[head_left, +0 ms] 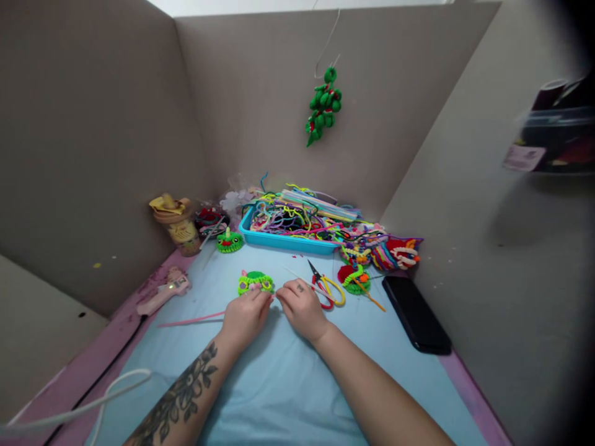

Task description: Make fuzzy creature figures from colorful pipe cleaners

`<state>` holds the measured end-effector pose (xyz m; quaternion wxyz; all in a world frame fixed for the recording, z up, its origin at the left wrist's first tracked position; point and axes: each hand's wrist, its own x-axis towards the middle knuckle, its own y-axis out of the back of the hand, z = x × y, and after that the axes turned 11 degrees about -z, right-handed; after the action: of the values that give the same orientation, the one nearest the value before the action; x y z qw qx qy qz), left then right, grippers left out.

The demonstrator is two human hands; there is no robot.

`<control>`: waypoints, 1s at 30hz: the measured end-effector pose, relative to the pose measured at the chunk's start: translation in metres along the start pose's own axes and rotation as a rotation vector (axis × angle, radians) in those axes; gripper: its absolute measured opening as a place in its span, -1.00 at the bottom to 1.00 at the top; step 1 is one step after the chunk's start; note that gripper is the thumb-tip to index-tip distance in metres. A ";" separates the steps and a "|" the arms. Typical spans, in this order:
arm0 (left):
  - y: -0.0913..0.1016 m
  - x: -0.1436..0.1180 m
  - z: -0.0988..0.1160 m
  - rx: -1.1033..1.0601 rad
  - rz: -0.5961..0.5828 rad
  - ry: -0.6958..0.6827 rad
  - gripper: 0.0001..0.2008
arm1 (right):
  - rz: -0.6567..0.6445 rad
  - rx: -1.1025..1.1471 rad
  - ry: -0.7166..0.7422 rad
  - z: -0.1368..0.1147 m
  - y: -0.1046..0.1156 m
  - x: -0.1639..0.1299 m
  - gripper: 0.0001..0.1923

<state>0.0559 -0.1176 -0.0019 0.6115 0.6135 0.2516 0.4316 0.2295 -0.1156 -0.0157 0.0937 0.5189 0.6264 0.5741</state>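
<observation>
Hands meet in the middle of the blue surface (279, 384): the left hand (245, 317) pinches the edge of a small green fuzzy craft piece (255, 282) so it stays put, and the right hand (303, 308) has its fingers curled close beside it, though I cannot tell what they hold. Scissors (325, 286) and the blue tray (290, 241) of fuzzy wires lie near, easy to reach

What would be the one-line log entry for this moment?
left hand: on green craft piece | right hand: beside it, fingertips meeting left | scissors: right of hands | phone: far right
</observation>
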 end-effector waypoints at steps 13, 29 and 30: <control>0.003 0.002 -0.004 -0.202 0.140 -0.002 -0.75 | 0.080 0.169 -0.139 0.005 0.004 -0.001 -0.84; 0.009 0.016 0.023 -0.828 0.103 0.116 -0.76 | 0.200 0.451 -0.233 0.001 0.001 -0.002 -0.89; 0.008 0.022 0.024 -0.910 0.081 0.145 -0.74 | 0.204 0.436 -0.226 0.001 0.001 -0.002 -0.89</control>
<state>0.0856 -0.1128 0.0139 0.7823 0.2602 0.0546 0.5634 0.2321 -0.1168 -0.0162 -0.0092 0.6480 0.6654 0.3705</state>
